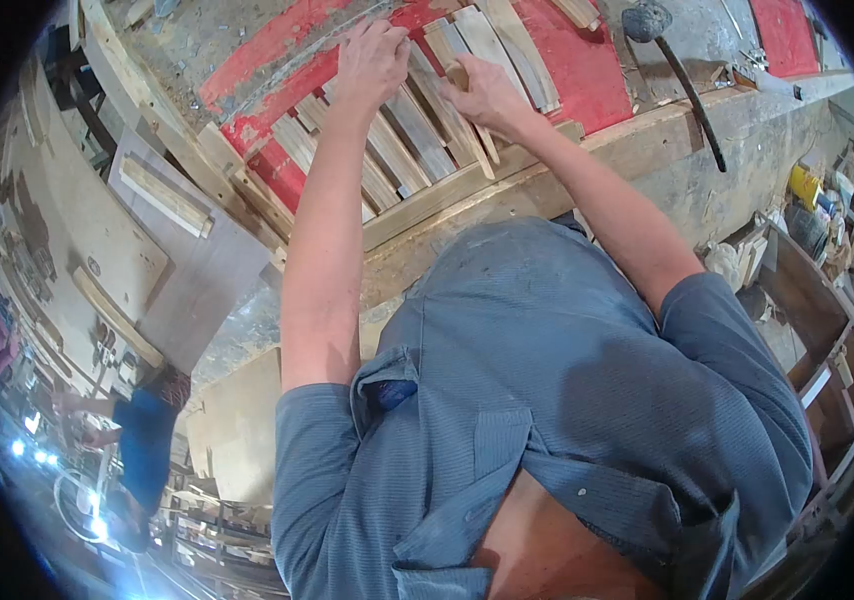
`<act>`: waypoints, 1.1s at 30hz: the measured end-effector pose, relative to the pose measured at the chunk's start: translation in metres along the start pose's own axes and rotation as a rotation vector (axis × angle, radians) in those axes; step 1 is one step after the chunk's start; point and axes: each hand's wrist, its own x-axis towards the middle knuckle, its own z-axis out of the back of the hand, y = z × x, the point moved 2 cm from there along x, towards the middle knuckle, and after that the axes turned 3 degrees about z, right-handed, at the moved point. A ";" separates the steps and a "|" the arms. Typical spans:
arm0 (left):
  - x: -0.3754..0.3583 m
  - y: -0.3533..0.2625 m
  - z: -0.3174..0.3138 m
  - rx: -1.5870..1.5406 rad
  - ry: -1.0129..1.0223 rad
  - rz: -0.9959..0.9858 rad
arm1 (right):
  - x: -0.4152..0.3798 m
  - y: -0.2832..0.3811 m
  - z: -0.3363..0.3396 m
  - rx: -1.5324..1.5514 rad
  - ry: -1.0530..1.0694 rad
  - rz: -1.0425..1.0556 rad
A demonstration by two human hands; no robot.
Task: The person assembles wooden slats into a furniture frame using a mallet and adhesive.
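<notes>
Several wooden slats (417,135) lie side by side on a red board (582,75), their near ends towards a wooden rail (427,205). At the far ends of the slats is my left hand (372,62), its fingers bent and closed; what they hold, if anything, is hidden. My right hand (492,95) is closed on a wooden strip (457,76), thumb and fingers around its upper part. A narrow slat (482,152) slants below that hand, its near end over the rail. Paler slats (512,50) lie just right of my right hand.
A black-headed mallet (647,22) lies on the bench at the upper right, and a saw (779,84) rests farther right. Plywood sheets (187,275) lie at the left. Another person's dark-clothed leg (142,450) shows lower left. Wooden frames (812,300) stand at the right.
</notes>
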 end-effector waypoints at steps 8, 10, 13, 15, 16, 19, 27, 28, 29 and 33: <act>-0.004 0.009 0.002 -0.100 0.041 0.049 | 0.022 -0.001 -0.015 -0.082 -0.126 -0.001; -0.008 0.009 0.002 -0.116 0.022 0.035 | 0.002 0.016 -0.010 -0.103 -0.124 -0.038; -0.005 0.009 0.004 -0.087 0.040 0.030 | -0.012 0.015 -0.020 -0.134 -0.085 -0.107; 0.000 0.009 0.005 -0.117 0.065 -0.012 | -0.009 0.001 -0.025 -0.149 -0.043 -0.150; 0.004 0.012 0.005 -0.117 0.059 -0.012 | 0.001 -0.004 -0.024 -0.148 -0.112 -0.083; 0.010 0.012 -0.002 -0.147 0.098 0.010 | 0.024 0.000 -0.018 -0.194 -0.144 -0.012; 0.039 -0.030 -0.024 -0.144 0.043 -0.185 | -0.005 -0.036 0.012 -0.097 -0.160 -0.217; 0.033 -0.026 -0.028 -0.147 0.043 -0.128 | -0.002 -0.036 0.014 -0.095 -0.164 -0.225; 0.037 -0.026 -0.029 -0.150 0.038 -0.084 | 0.008 -0.034 0.022 -0.171 -0.122 -0.180; 0.035 -0.027 -0.026 -0.160 0.088 -0.039 | 0.042 -0.023 0.031 -0.366 0.025 -0.124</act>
